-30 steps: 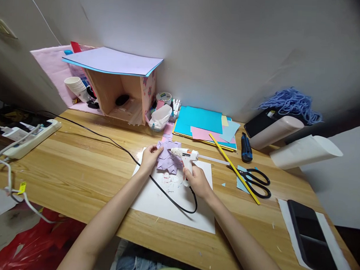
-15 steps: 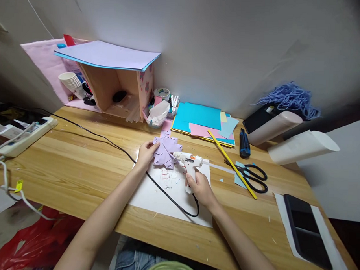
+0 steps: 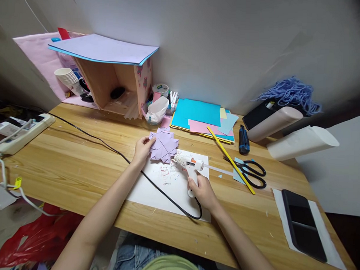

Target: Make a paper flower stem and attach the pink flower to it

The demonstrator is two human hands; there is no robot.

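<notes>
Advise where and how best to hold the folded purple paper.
Pinch the folded purple paper by its left edge, coming from the left, as the left hand does. It looks thin and broad, suiting a pinch; the glue gun points at its lower right edge, so the left is probably safer.

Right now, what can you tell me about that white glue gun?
The glue gun looks like white plastic, with orange and dark markings and smudges near its nozzle. A pale stick sticks out behind; a black cord leaves the base of the handle. Held by the handle in the right grip over the white sheet, it points toward the purple paper; whether they touch is unclear.
</notes>
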